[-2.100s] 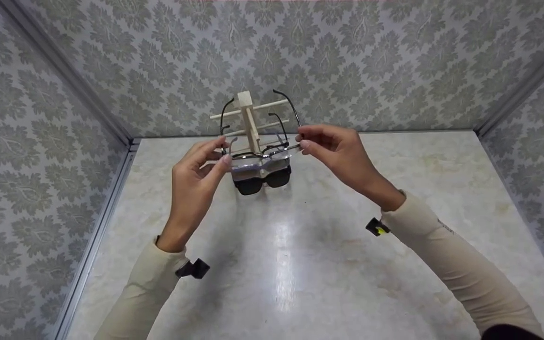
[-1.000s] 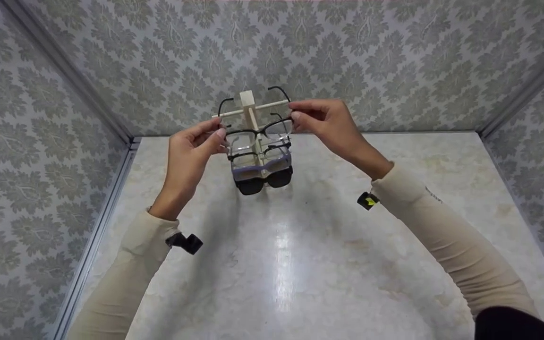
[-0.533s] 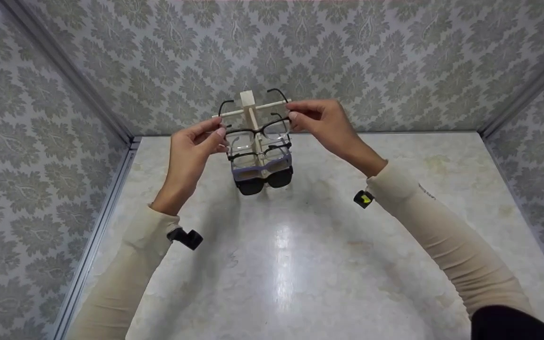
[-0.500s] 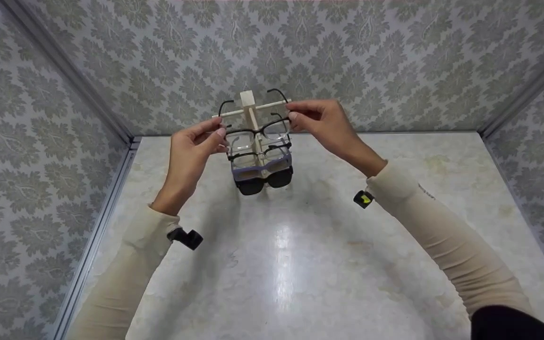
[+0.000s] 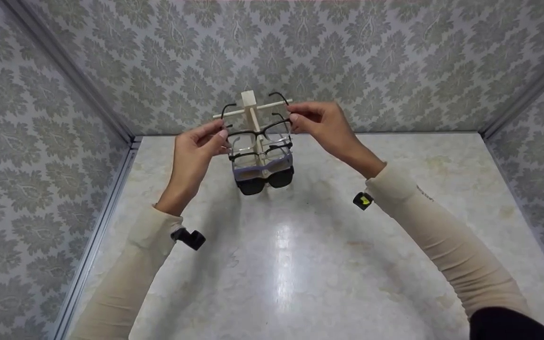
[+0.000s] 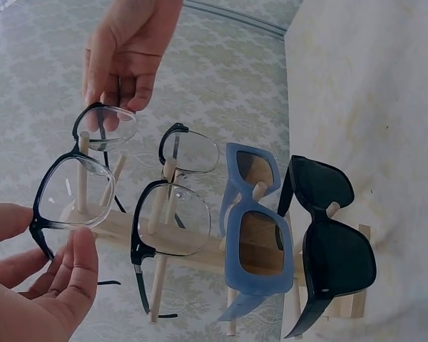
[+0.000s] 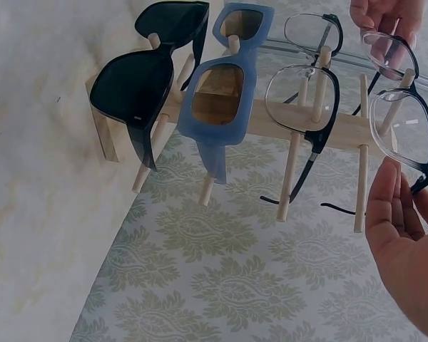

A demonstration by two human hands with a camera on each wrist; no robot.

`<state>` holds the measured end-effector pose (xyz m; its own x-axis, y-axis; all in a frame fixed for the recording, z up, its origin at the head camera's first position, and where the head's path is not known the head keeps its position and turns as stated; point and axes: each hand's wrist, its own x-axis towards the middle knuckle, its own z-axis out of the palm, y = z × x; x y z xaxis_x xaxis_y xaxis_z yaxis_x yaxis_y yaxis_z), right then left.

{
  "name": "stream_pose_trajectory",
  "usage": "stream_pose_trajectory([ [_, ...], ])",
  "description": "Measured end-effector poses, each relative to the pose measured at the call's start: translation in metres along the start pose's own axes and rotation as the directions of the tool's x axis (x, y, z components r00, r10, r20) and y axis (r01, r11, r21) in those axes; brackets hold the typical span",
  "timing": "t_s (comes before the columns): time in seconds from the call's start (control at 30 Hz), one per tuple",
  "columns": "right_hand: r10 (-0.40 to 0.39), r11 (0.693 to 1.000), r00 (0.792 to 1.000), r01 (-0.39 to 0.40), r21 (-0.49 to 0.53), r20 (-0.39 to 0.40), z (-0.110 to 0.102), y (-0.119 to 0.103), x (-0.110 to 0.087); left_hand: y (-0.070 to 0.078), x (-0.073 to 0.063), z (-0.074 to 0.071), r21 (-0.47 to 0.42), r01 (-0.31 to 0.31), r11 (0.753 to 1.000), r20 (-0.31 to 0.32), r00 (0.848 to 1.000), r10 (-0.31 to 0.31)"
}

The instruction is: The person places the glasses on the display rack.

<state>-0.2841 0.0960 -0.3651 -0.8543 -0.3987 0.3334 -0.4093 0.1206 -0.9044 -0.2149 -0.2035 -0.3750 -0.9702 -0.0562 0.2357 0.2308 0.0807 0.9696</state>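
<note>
Both hands hold a pair of black-browed eyeglasses [image 6: 75,152] with clear lenses at the top of a wooden eyewear stand [image 5: 249,98]. My left hand [image 5: 192,152] pinches the frame near its left hinge, and my right hand [image 5: 325,126] pinches the opposite side. Their temples extend back around the top peg, tips showing behind it. Whether the bridge bears on the stand I cannot tell. Below hang a second pair of black-browed eyeglasses [image 6: 135,235], blue-framed sunglasses [image 6: 233,267] with brown lenses, and black sunglasses [image 6: 342,256] at the bottom.
The stand is on a pale marbled table [image 5: 328,264], near its back edge. Patterned wall panels [image 5: 395,61] rise behind and on both sides, joined by grey metal strips [image 5: 90,248]. A dark rounded object [image 5: 508,323] intrudes at the lower right.
Over two seconds, both hands have carried the top eyeglasses up and back from in front of the lower pairs to the top peg. In the last half second they have shifted only slightly.
</note>
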Motion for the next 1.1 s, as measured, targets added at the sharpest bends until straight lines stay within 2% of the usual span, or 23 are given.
stream_pose_trajectory([
  [0.13,-0.005,1.0,1.0,0.004,-0.021,-0.013,-0.002,0.001,-0.002,-0.001,0.0,0.002,0.013,-0.003,1.0,0.021,1.0,0.003],
  [0.23,0.003,0.999,1.0,-0.004,-0.038,-0.031,-0.004,0.002,-0.006,-0.003,-0.003,0.0,0.058,-0.007,0.998,0.036,0.999,0.005],
  [0.43,0.023,0.996,0.996,-0.03,-0.083,-0.084,-0.019,0.005,-0.022,-0.008,-0.017,-0.01,0.182,-0.032,0.983,0.032,0.999,0.026],
  [0.7,0.026,0.989,0.995,-0.04,-0.142,-0.099,-0.037,0.014,-0.054,-0.014,-0.04,-0.017,0.254,-0.065,0.965,0.038,0.998,0.057],
  [0.9,0.028,0.985,0.996,-0.042,-0.169,-0.087,-0.042,0.023,-0.082,-0.026,-0.061,-0.01,0.277,-0.102,0.956,0.069,0.994,0.086],
  [1.1,0.036,0.978,0.997,-0.05,-0.201,-0.074,-0.048,0.032,-0.112,-0.04,-0.075,0.005,0.343,-0.132,0.93,0.133,0.987,0.091],
])
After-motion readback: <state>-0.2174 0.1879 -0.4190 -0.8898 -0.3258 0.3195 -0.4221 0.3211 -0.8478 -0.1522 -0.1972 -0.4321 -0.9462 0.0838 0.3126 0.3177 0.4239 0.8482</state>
